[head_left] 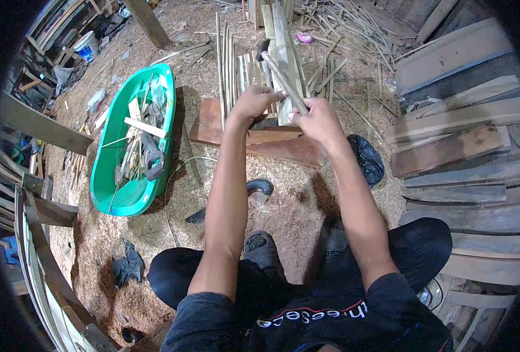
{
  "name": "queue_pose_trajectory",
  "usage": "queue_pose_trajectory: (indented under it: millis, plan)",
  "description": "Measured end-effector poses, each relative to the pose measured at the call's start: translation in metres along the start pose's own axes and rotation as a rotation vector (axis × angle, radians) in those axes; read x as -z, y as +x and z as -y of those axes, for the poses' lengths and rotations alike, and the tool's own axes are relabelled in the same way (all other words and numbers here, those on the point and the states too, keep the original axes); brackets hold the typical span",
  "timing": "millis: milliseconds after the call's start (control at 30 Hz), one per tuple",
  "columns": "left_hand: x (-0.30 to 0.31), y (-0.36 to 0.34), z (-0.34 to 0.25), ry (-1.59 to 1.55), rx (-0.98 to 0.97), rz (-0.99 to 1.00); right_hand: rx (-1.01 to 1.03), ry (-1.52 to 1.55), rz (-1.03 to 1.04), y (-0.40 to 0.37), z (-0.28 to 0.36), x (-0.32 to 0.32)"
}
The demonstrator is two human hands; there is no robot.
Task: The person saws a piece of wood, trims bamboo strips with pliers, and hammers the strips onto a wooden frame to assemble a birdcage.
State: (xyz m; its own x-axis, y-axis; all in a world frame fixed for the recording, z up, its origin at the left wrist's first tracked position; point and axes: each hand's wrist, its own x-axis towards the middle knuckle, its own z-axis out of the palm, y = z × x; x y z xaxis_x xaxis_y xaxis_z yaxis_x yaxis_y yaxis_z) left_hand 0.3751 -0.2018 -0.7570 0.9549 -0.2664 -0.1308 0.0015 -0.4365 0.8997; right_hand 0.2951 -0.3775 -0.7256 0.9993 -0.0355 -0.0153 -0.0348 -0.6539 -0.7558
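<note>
steadying advised: pale slender wooden stick (pixel 284 77) clamped in right hand (pixel 321 121); left hand (pixel 253 104) curled beside, hold cannot be told

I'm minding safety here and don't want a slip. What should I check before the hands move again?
1. Right hand has the thin wooden strip by its near end: ok.
2. Left hand has a firm grip on the strip: cannot tell; its fingers partly hide the spot.
3. Strip clear of the black-headed tool: cannot tell; they overlap in this view.
4. Floor in front of the feet uncluttered: not ok; a dark curved object lies there.
5. Green tub out of the hands' way: ok, off to the left.
</note>
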Motion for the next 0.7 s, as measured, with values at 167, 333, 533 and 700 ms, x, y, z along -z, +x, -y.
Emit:
queue_pose_trajectory:
  millis: [167, 333, 533, 700]
  plan:
    - [-0.002, -0.01, -0.006, -0.055, -0.046, -0.05, 0.02, -0.012, 0.016, -0.007, 0.008, 0.001]
    - [0.001, -0.01, -0.015, -0.042, 0.034, -0.032, 0.127, 0.078, -0.084, -0.003, -0.009, -0.009]
    - [0.003, -0.002, -0.007, -0.005, -0.037, -0.021, 0.224, 0.093, -0.147, -0.001, -0.017, -0.015]
    - [-0.001, 0.001, -0.001, -0.093, -0.048, -0.043, 0.252, 0.163, -0.176, 0.0, -0.021, -0.021]
